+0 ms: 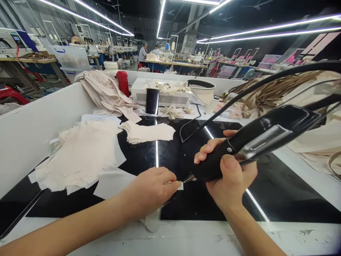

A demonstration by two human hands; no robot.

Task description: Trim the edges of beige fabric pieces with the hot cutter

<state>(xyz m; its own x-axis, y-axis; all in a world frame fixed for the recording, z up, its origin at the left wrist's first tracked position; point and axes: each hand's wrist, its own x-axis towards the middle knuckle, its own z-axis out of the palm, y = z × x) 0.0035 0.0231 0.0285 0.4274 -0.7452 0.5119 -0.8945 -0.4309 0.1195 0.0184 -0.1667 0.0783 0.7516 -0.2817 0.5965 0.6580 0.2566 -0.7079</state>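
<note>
Left hand (157, 186) pinched a white tab (181, 186); right hand (229, 188) gripped a black tool (255, 128)

From where I stood, the surface (197, 204) was glossy black, streaked with reflections of the tube lights (160, 17) overhead, and a low white wall (34, 121) ran along its left side. On the left lay a broad, ragged pile of pale pieces (77, 156); near it, toward the middle, sat a smaller pale stack (151, 133). Farther back a dark phone (152, 99) stood upright in front of a vented white box (138, 90), with a red cup (122, 83) to its left. Beyond, the workroom stretched away in rows of work tables (176, 64), two people (143, 53) among them.

As for the hands, the left one was closed, fingertips pressed together, the tab's end jutting out to the right over the black. A pale strip (152, 220) showed below it at the near edge; I couldn't tell whether the two were joined. The right one was wrapped around the tool's body, thumb on the near side, fingers curled past the other. Its metal tip (190, 177) slanted down to the tab, so close that I couldn't say if they touched.
</note>
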